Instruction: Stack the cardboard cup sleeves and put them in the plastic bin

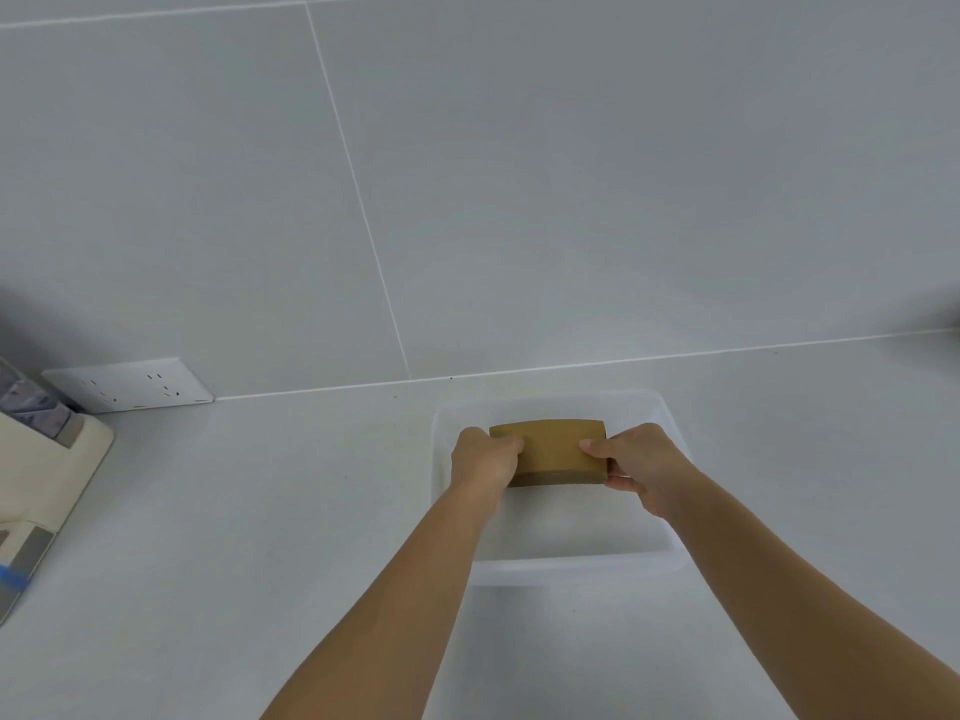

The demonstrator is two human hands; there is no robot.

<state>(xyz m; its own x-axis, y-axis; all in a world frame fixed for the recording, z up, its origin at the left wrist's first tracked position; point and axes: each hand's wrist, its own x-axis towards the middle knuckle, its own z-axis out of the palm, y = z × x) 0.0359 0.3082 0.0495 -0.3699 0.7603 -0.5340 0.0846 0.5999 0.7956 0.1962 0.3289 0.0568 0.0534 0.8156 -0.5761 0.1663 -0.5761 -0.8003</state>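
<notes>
A stack of brown cardboard cup sleeves (pixel 550 449) is held flat over the far half of a clear plastic bin (pixel 576 569) on the white counter. My left hand (pixel 485 462) grips the stack's left end, and my right hand (pixel 641 467) grips its right end with the thumb on top. Both forearms reach in over the bin's near rim. Whether the stack touches the bin floor cannot be made out.
A white wall socket plate (pixel 130 384) sits at the left where the grey tiled wall meets the counter. A cream-coloured appliance (pixel 47 475) stands at the far left edge. The bin's far rim lies close to the wall.
</notes>
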